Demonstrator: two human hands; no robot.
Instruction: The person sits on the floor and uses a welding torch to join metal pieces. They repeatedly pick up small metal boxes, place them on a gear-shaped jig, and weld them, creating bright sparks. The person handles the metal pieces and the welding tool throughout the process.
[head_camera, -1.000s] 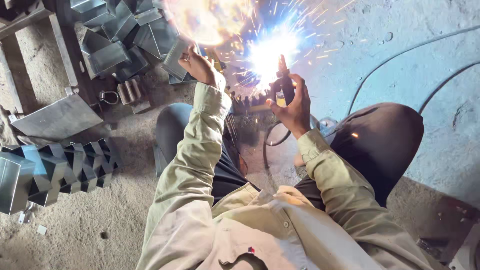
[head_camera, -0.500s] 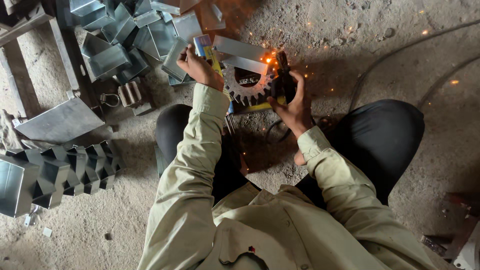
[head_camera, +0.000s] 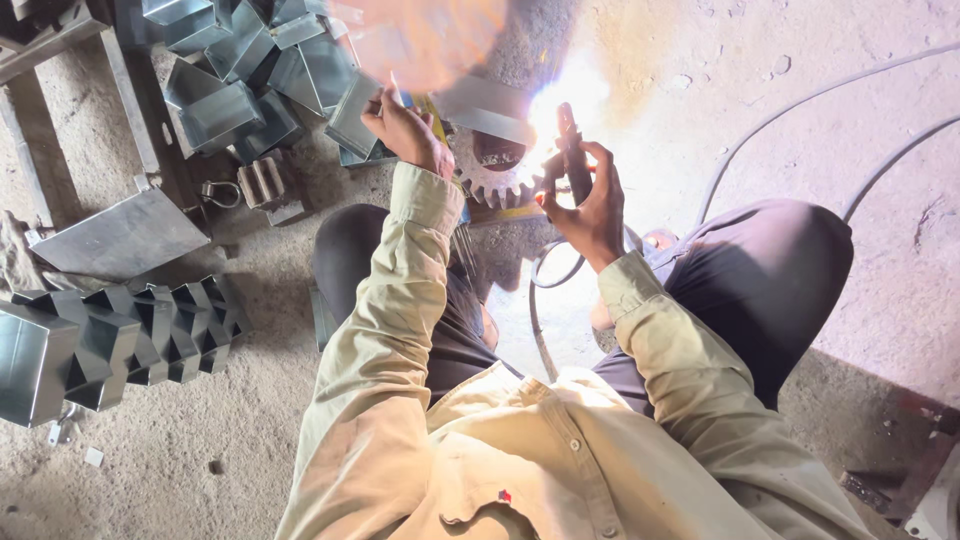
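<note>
Since the earlier frame, a bright welding glare (head_camera: 560, 100) is seen again beside the gear (head_camera: 497, 172). A dark welding holder (head_camera: 572, 155) is gripped by the right hand (head_camera: 590, 205); a metal piece (head_camera: 365, 118) is grasped by the left hand (head_camera: 405, 130). The gear lies on the floor (head_camera: 800, 60) between both hands.

I see a dark welding electrode holder (head_camera: 572, 150) upright in my view, tip lost in white arc glare, a toothed grey metal gear (head_camera: 497, 178) flat on the dusty floor just beside it, a small grey metal piece (head_camera: 352, 118) left of the gear
</note>
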